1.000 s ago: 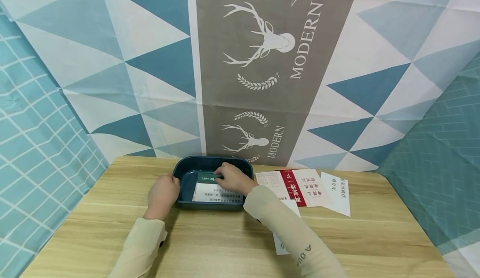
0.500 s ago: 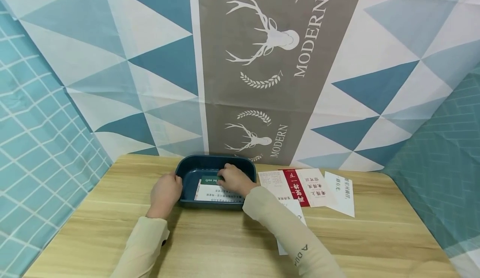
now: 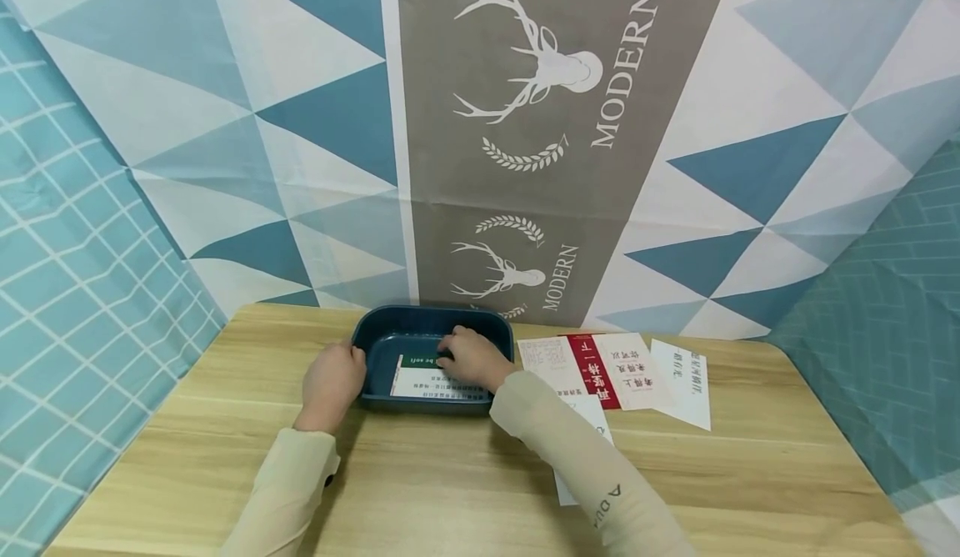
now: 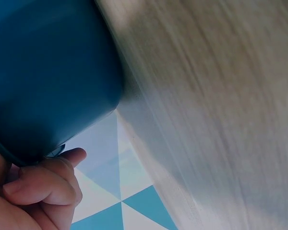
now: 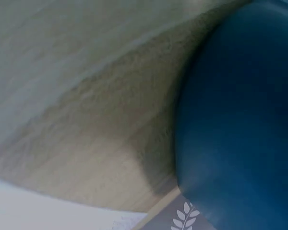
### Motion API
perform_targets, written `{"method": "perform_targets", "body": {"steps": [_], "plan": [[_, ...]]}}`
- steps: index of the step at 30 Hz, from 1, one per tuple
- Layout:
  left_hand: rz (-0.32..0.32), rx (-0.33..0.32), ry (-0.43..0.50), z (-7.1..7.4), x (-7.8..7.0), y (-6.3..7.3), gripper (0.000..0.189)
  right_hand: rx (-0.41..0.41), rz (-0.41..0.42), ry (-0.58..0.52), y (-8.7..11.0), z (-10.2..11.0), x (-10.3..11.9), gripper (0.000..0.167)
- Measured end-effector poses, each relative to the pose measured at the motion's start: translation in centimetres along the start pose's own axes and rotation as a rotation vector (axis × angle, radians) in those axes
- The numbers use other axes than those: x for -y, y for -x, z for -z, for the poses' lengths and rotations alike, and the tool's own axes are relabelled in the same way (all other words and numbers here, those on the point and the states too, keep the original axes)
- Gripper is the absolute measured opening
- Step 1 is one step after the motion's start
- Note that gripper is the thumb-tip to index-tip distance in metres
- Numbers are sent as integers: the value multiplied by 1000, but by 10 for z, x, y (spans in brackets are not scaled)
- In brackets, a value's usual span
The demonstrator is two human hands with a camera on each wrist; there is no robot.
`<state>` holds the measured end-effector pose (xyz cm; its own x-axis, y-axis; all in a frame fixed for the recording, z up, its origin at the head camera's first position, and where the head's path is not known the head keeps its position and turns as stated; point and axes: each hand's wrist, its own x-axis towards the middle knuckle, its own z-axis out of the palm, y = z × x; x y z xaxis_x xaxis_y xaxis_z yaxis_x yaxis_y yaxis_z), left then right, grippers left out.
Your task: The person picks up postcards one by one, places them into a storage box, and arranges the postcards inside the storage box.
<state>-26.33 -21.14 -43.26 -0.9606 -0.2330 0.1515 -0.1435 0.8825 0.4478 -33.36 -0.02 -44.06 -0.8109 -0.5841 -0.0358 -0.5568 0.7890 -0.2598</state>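
Note:
A dark blue rectangular tray [image 3: 382, 348] sits on the wooden table against the back wall in the head view. My left hand [image 3: 334, 380] grips its left rim; in the left wrist view curled fingers [image 4: 43, 189] hold that edge. Inside the tray lies a printed card [image 3: 431, 382], white with a green band lettered "be soft". With thumb and fingertips, my right hand [image 3: 474, 358] pinches the card's green end, and it covers the right part of that band. The right wrist view shows only the tray's outer wall [image 5: 235, 124], not the hand.
Right of the tray lie overlapping printed cards: a red and cream one [image 3: 592, 369], a white one [image 3: 686, 386] and another white one [image 3: 592, 415] partly under my right sleeve [image 3: 577, 449]. A patterned cloth wall [image 3: 510, 165] stands close behind the tray.
The card sits slightly lower and nearer the tray's front wall than a second ago, with my right hand still at it. My left hand keeps its place on the rim. The head view has shifted a little.

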Motion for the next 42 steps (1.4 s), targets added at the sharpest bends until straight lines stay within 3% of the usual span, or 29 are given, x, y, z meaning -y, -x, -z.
{"method": "perform_targets", "body": {"steps": [13,21,27,33,42], "plan": [[13,24,1,-1,-5,2,32,-27,-8,-26,25,30,-8,29],[8,23,-7,-1,-4,1,32,-155,21,-68,48,52,-14,25],[12,30,-5,1,0,1,32,-245,-1,-101,68,63,-22,23],[6,36,-6,2,2,1,33,-287,-57,-197,89,64,-36,24],[-6,20,-6,0,2,1,34,-361,-186,-216,126,57,-58,21]]}}
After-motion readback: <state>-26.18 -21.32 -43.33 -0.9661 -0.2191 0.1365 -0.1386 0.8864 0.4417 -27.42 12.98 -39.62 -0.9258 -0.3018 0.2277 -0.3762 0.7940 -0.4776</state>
